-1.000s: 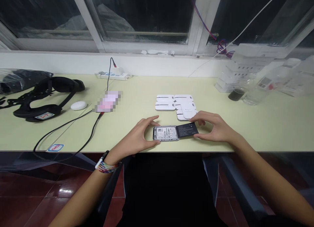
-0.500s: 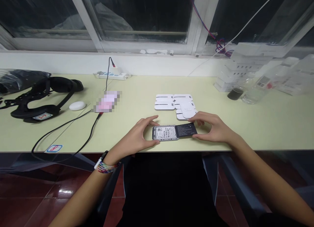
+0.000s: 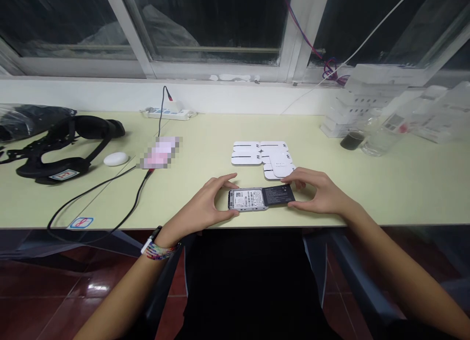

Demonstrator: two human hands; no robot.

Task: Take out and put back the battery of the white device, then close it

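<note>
"How do the arms come in?"

"The left forearm rises from between seven and eight o'clock, aiming past one. The right forearm enters from four and slants toward ten."

"And the wrists?"

"The left wrist looks nearly straight. The right wrist bends, turning the right grip toward nine."

"What's the left grip doing?"

"Pointing about two, pinching: left forefinger stretched out free, left thumb lying toward three, another fingertip bent in opposite it."

"The right one?"

"Pinching too. Right thumb and right forefinger both reach toward nine, parted, with other fingers curled behind."
</note>
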